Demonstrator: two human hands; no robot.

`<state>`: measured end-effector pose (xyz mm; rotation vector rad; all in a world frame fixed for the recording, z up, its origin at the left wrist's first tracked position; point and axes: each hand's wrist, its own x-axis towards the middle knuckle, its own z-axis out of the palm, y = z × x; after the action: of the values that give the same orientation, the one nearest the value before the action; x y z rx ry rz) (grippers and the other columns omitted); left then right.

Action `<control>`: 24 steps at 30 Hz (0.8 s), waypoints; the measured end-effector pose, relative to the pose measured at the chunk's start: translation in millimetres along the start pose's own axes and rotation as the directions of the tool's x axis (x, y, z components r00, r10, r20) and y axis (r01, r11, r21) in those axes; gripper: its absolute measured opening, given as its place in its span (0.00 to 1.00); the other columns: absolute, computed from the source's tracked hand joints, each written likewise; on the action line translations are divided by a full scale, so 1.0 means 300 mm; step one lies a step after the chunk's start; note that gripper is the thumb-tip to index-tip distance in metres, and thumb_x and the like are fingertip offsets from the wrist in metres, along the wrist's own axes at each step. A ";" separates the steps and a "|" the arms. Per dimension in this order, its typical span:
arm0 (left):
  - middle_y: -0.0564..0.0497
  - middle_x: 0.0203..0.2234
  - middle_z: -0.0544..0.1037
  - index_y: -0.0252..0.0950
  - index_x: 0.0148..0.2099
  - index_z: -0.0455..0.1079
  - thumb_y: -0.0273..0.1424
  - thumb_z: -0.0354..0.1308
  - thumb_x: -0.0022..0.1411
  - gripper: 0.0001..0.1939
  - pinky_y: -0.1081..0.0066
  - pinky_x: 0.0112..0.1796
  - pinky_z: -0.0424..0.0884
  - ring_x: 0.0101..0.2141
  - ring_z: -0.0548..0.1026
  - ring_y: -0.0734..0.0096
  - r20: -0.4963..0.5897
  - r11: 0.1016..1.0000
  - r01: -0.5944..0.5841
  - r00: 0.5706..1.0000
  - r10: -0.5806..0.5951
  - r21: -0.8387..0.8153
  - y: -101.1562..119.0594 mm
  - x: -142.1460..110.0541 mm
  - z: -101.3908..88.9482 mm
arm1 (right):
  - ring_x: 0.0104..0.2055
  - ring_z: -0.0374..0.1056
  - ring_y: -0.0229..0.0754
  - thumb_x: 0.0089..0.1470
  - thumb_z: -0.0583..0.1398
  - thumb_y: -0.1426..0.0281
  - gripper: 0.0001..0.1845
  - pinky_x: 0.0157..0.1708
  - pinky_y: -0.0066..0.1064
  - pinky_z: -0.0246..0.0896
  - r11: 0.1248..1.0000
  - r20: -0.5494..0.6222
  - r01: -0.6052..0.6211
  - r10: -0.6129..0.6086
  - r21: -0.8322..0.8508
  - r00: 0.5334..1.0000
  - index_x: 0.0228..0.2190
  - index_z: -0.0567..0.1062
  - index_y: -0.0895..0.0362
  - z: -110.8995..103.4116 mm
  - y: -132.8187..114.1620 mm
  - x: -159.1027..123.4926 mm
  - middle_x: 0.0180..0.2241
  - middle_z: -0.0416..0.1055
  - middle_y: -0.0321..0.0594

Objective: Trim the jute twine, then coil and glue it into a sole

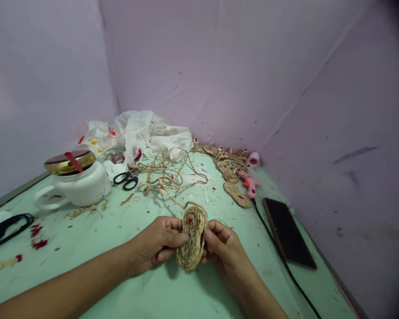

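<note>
Between my two hands I hold a small sole-shaped coil of braided straw cord [193,241], raised a little above the green tabletop. A red spot shows near its upper end. My left hand [166,239] grips its left edge, thumb on top and fingers curled beneath. On the right edge, my right hand [221,241] pinches it between thumb and fingers. From the coil's top, the cord runs back to a loose tangle of straw braid [166,175]. The undersides of the coil and some fingertips are hidden.
Left stand a white mug [83,184] with a gold lid [69,162] and black-handled scissors [126,180]. White plastic bags [149,130] lie behind. On the right are finished-looking straw soles [236,195], a pink glue gun [250,184] with black cable [275,246], and a dark phone [287,232].
</note>
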<state>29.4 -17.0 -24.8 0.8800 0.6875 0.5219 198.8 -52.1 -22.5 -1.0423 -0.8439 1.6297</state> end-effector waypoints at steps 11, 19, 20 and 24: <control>0.57 0.16 0.66 0.31 0.35 0.67 0.35 0.62 0.46 0.15 0.80 0.10 0.39 0.08 0.49 0.91 -0.062 0.998 -0.038 0.997 0.034 -0.048 -0.015 0.009 -0.010 | 0.22 0.62 0.33 0.41 0.64 0.60 0.14 0.23 0.26 0.61 0.947 -0.299 0.186 -0.263 -0.262 0.917 0.24 0.73 0.58 -0.114 -0.093 0.029 0.24 0.68 0.36; 0.57 0.16 0.66 0.32 0.32 0.66 0.39 0.65 0.43 0.18 0.81 0.11 0.37 0.08 0.48 0.93 -0.089 0.994 -0.050 0.995 0.042 -0.100 -0.026 0.031 -0.015 | 0.26 0.67 0.40 0.43 0.58 0.64 0.11 0.23 0.28 0.62 0.505 -0.475 -0.175 -0.561 -0.845 0.677 0.27 0.74 0.59 -0.445 -0.389 0.133 0.23 0.72 0.40; 0.57 0.17 0.67 0.32 0.32 0.66 0.39 0.65 0.43 0.18 0.81 0.11 0.37 0.08 0.48 0.93 -0.093 0.992 -0.049 0.995 0.039 -0.113 -0.027 0.032 -0.015 | 0.26 0.68 0.40 0.43 0.59 0.65 0.10 0.23 0.28 0.61 0.465 -0.481 -0.226 -0.556 -0.856 0.678 0.26 0.75 0.59 -0.468 -0.410 0.157 0.22 0.72 0.40; 0.58 0.13 0.65 0.34 0.33 0.67 0.38 0.65 0.44 0.16 0.80 0.11 0.38 0.08 0.48 0.91 -0.100 0.992 -0.036 0.995 0.024 -0.119 -0.026 0.032 -0.015 | 0.24 0.69 0.40 0.45 0.61 0.66 0.10 0.24 0.28 0.61 0.293 -0.512 -0.420 -0.492 -0.859 0.704 0.23 0.75 0.61 -0.504 -0.433 0.288 0.18 0.71 0.39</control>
<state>33.6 -12.5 -36.2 0.7556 0.7252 0.6308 372.6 73.0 14.1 -2.3089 -1.2753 0.2476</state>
